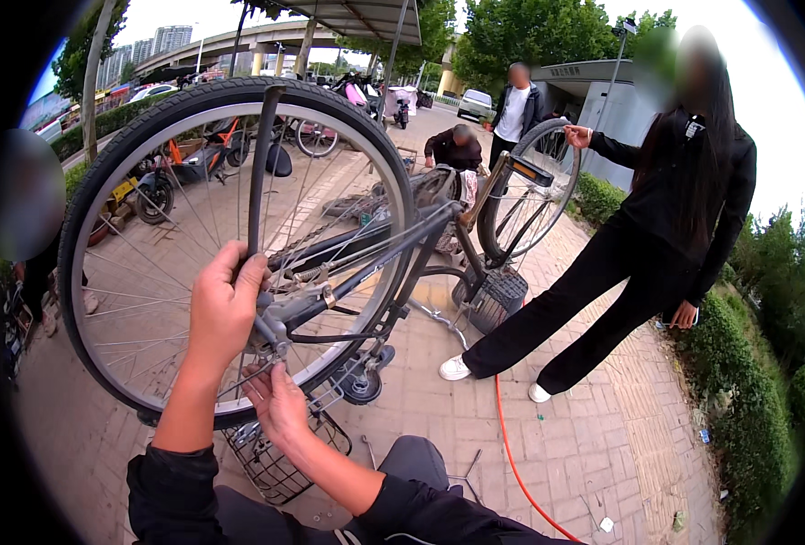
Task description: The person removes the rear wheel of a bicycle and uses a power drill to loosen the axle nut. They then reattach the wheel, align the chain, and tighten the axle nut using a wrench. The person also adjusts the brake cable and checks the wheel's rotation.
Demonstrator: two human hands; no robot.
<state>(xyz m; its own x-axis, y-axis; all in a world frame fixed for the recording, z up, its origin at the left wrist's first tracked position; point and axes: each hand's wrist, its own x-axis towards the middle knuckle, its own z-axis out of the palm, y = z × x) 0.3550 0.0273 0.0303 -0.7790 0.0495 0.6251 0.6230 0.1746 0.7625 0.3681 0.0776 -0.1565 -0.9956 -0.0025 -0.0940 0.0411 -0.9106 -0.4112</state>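
Note:
A bicycle stands upside down in front of me, with its spoked wheel close to me on the left. My left hand is closed around the lower end of a long dark metal bar that rises across the spokes to the top of the tyre. Just below the wheel's hub, my right hand has its fingers bent together by the axle end. Whatever they pinch is hidden. The dark frame runs away from the hub toward the other wheel.
A person in black stands at the right, one hand at the far wheel. Farther back, one person crouches and another stands. A wire basket, tools and an orange hose lie on the paving.

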